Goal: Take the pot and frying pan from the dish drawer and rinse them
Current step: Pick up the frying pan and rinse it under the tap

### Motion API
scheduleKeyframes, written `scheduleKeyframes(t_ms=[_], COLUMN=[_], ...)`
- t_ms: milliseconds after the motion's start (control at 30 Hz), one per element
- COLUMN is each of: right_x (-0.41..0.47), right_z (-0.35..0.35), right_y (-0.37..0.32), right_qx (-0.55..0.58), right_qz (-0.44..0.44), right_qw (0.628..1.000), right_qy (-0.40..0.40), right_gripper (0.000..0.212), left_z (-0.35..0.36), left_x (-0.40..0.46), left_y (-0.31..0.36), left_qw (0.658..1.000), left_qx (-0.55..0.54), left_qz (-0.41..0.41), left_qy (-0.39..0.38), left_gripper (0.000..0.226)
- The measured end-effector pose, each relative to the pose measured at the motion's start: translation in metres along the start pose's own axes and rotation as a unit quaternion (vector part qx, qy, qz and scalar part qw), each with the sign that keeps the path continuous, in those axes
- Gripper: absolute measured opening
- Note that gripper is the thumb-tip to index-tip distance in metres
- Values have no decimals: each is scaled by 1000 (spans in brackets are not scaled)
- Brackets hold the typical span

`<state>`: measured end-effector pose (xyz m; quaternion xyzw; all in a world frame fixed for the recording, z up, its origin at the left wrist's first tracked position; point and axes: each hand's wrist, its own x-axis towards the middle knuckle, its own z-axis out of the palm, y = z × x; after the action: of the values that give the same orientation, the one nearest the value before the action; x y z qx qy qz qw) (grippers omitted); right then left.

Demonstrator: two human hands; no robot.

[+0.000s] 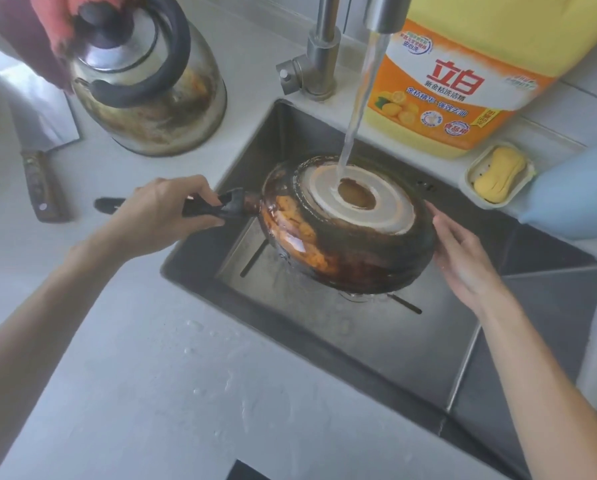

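A frying pan (347,225) is held upside down over the sink (376,341), between the two hands, its black handle gripped by the left hand (165,213) while the right hand (460,251) rests open-fingered against the far rim. Water from the faucet (383,15) strikes its pale ringed base; the scorched sides show orange-brown stains.

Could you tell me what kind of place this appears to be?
Most likely a home kitchen: a steel sink under a running faucet, a kettle on the counter, and a dish detergent bottle beside the sink.
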<state>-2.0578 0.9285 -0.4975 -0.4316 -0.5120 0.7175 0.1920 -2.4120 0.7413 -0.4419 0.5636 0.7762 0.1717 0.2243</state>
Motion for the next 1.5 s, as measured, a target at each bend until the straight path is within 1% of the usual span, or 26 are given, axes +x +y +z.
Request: scheduleKeyframes(t_ms=[100, 167, 200, 267, 400, 433, 467, 533, 667, 733, 833, 900, 933, 1000, 1100, 1167, 1233, 1267, 1333, 1400, 1433, 1500], right_x=[3, 4, 4, 4, 1, -1, -2, -6, -13, -15, -12, -7, -5, 1, 9, 15, 19, 20, 16, 11, 8, 3], right_z=[-3, -4, -4, -4, -1, -1, 0, 1, 4, 4, 1, -1, -3, -6, -10, -11, -10, -9, -8, -6, -6, -3], right_y=[-12, -19, -21, -23, -15, -11, -7, 4, 22, 23, 16, 9, 6, -1, -18, -28, -35, -36, -33, -23, -17, -4], right_qx=[-23, -41, -50, -66, -80, -75, -62, -22, 61, 77, 80, 69, 62, 49, 14, -15, -29, -30, -23, -1, 10, 28], right_qz=[-17, -33, -40, -47, -54, -52, -50, -40, -5, 14, 29, 18, 9, -14, -48, -64, -83, -91, -96, -91, -88, -75], right_qw=[1000, 999, 998, 996, 995, 996, 997, 999, 998, 997, 996, 996, 997, 998, 999, 997, 995, 995, 994, 995, 995, 997], right_qy=[2, -6, -13, -22, -25, -21, -19, -23, -4, 11, 33, 44, 45, 34, -6, -28, -36, -40, -51, -51, -42, -23], right_gripper=[83, 88, 86, 82, 79, 79, 80, 78, 63, 62, 62, 60, 62, 63, 73, 67, 59, 58, 58, 59, 59, 59], left_z=[17, 26, 28, 30, 23, 18, 13, 0, -28, -33, -25, -12, -5, 8, 24, 33, 36, 36, 29, 16, 9, -7], left_x=[-9, -16, -18, -24, -30, -30, -29, -24, -10, 0, 16, 18, 16, 8, -3, -8, -12, -14, -17, -19, -19, -17], left_y=[-5, -10, -12, -15, -17, -15, -12, -6, 16, 26, 27, 21, 18, 11, 2, 0, 0, -1, -2, -1, 2, 11], left_qw=[997, 994, 993, 992, 989, 989, 990, 994, 995, 996, 999, 1000, 1000, 997, 992, 991, 991, 990, 990, 989, 989, 984], left_qx=[-56, -81, -90, -104, -116, -112, -101, -51, 36, 61, 42, 5, -13, -49, -91, -97, -99, -99, -93, -69, -41, 16], left_qz=[-53, -71, -73, -77, -62, -44, -22, 22, 56, 59, 29, -3, -20, -48, -84, -93, -90, -81, -34, 23, 50, 101], left_qy=[-21, -29, -25, -3, 75, 88, 92, 90, 70, 42, 9, -10, -15, -20, -26, -13, 27, 52, 102, 125, 136, 143], left_gripper=[31, 33, 33, 36, 40, 37, 29, 18, 17, 17, 17, 16, 19, 31, 36, 36, 33, 34, 32, 14, 11, 16])
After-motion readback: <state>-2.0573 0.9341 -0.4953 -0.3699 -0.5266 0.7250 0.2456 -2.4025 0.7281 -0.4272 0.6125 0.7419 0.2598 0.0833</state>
